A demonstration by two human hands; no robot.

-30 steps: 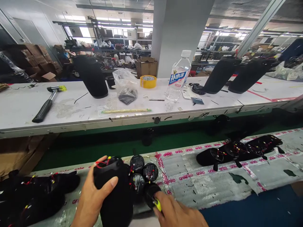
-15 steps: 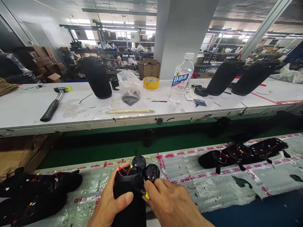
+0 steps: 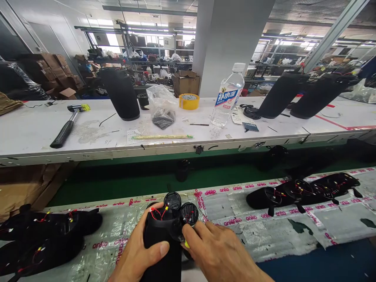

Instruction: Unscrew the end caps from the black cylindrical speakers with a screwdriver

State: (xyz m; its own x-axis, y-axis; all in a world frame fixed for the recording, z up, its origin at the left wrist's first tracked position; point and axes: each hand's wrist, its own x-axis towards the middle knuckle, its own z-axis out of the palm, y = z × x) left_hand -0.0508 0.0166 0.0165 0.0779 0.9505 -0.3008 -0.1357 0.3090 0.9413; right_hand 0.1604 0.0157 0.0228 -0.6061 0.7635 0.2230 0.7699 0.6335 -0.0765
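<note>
A black fabric-covered cylinder (image 3: 163, 250) with red wires and small connectors at its open top stands at the lower middle. My left hand (image 3: 143, 248) is wrapped round its left side, thumb across the front. At its upper right edge, my right hand (image 3: 213, 244) has its fingers bent and pressed together, with a small yellow piece (image 3: 187, 244) showing under them; what they pinch is mostly hidden. Two round black caps, one (image 3: 172, 201) behind the cylinder and another (image 3: 189, 214) just above my right fingertips, sit beside the opening.
More black cylinders lie on the plastic-covered surface (image 3: 249, 235) at left (image 3: 61, 235) and right (image 3: 302, 192). Beyond, a white bench (image 3: 176, 127) bears a hammer (image 3: 66, 127), a plastic bag (image 3: 161, 107), yellow tape (image 3: 188, 102), a bottle (image 3: 227, 96) and upright black cylinders (image 3: 120, 94).
Both hands and the held cylinder appear slightly further right in the view. The grip of each hand looks the same.
</note>
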